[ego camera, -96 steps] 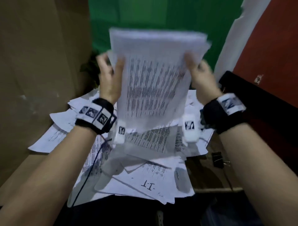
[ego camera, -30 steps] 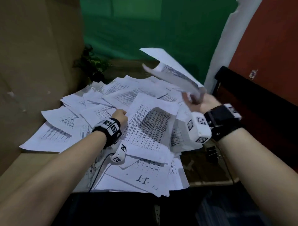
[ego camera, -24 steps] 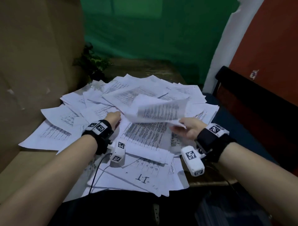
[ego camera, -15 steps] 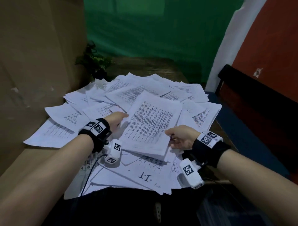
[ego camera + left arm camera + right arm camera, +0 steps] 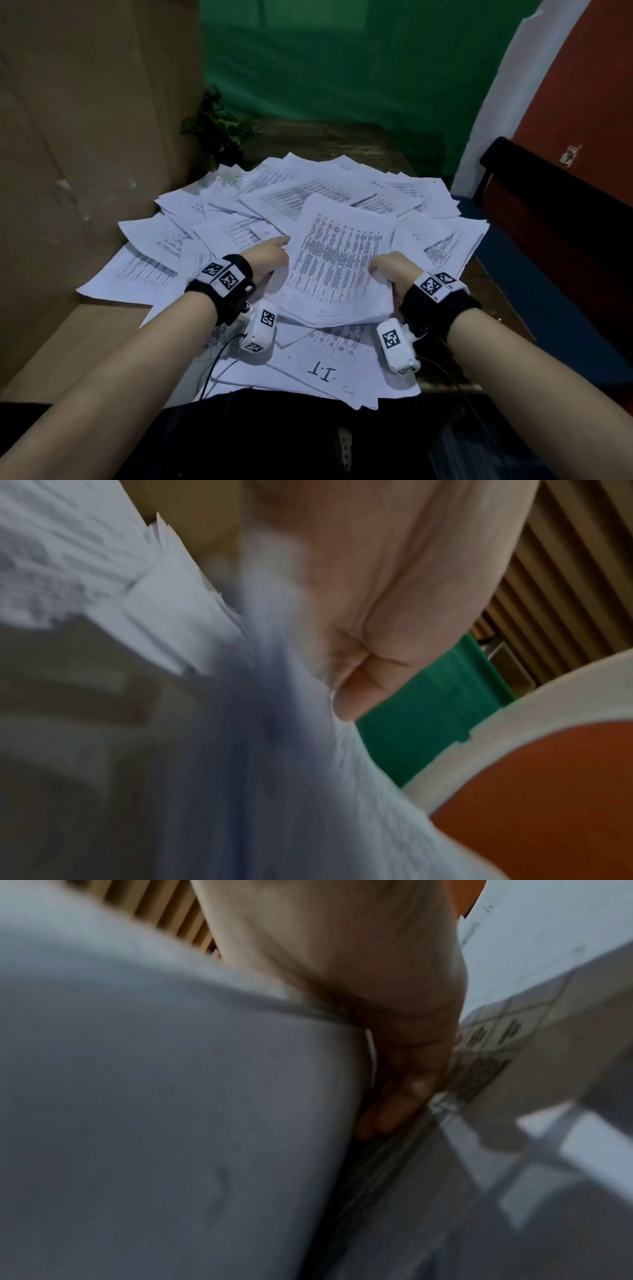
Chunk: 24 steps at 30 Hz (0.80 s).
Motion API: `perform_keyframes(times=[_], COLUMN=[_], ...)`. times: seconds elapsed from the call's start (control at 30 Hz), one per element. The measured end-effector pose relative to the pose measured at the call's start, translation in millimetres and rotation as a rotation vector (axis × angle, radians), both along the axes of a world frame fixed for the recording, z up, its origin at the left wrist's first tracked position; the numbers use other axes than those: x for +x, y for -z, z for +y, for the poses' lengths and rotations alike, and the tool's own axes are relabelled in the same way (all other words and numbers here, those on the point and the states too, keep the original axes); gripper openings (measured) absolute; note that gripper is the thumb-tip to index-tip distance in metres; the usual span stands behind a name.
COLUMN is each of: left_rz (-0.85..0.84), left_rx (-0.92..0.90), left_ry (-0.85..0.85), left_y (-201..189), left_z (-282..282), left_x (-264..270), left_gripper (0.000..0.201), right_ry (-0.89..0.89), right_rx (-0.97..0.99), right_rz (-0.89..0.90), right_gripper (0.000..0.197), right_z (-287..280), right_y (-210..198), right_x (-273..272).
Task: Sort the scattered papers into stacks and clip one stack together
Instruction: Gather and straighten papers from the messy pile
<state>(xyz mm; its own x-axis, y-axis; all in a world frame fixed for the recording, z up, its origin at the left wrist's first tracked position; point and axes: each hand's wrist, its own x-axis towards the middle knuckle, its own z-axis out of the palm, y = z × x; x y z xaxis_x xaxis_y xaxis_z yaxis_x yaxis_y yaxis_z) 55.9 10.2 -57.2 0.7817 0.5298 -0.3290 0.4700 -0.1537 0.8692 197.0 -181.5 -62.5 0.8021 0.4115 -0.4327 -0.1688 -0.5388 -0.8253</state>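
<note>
A thick stack of printed papers lies on top of the heap in the middle of the table. My left hand grips its left edge. My right hand grips its right edge, thumb on top. In the right wrist view my fingers are tucked under the stack. The left wrist view is blurred; my left hand's fingers dig into the paper. The stack's near edge curls slightly off the sheets below. No binder clip shows in any view.
Scattered sheets cover the wooden table, among them one marked "I.T" at the near edge. A cardboard wall stands at the left, a small plant at the back left, and a dark bench at the right.
My right hand brought a loose sheet down onto the stack, then took hold of the stack's right edge. My left hand stayed at the left edge.
</note>
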Motion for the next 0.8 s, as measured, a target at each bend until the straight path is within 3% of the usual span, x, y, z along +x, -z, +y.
perform_keyframes(times=[0.07, 0.13, 0.23, 0.4, 0.63, 0.73, 0.8], left_rz=[-0.076, -0.102, 0.057, 0.203, 0.551, 0.555, 0.429], left_rx=[-0.05, 0.049, 0.226, 0.037, 0.394, 0.461, 0.338], left_ry=[-0.142, -0.381, -0.622, -0.523, -0.239, -0.182, -0.134], left_y=[-11, -21, -23, -2, -1, -4, -2], left_z=[14, 40, 61, 60, 63, 70, 77], left_x=[-24, -56, -112, -149, -129, -126, -127], left_gripper=[0.049, 0.05, 0.039, 0.032, 0.05, 0.042, 0.048], right_ry=[0.056, 0.039, 0.086, 0.092, 0.079, 0.058, 0.057], right_rx=[-0.029, 0.015, 0.068, 0.075, 0.094, 0.122, 0.122], right_rz=[0.007, 0.003, 0.06, 0.036, 0.028, 0.015, -0.004], right_gripper=[0.009, 0.022, 0.037, 0.018, 0.015, 0.014, 0.016], right_z=[-1, -3, -8, -7, -9, -9, -9], right_y=[10, 17, 23, 26, 27, 30, 30], right_x=[14, 22, 23, 24, 24, 27, 26])
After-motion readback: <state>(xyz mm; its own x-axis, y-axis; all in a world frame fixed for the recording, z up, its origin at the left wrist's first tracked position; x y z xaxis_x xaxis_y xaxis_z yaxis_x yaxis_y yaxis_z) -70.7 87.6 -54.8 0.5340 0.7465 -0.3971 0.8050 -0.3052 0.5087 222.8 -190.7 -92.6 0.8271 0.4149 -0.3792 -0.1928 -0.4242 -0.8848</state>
